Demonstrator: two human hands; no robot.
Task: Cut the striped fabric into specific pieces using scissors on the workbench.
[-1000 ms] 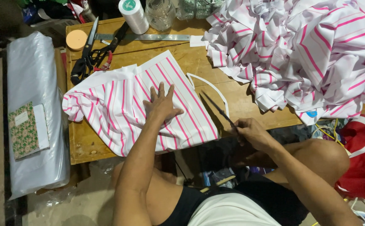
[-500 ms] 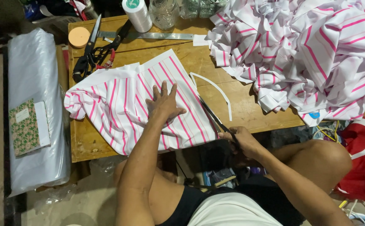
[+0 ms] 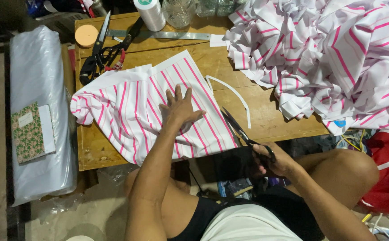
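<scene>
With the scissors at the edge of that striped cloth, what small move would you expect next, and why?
Probably another short snip along the right edge of the striped cloth. The left hand presses it flat, the right hand holds the scissors beside that edge, and a trimmed white strip lies alongside.

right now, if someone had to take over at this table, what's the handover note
Left hand: flat on the striped fabric piece, pinning it to the wooden table.
Right hand: grips the scissors, blades at the fabric's right edge near the table's front.
Done: a narrow white strip lies cut off beside that edge.
Left: the cut along that edge looks unfinished. A pile of striped pieces sits at the right, a second pair of shears at the back left.
</scene>
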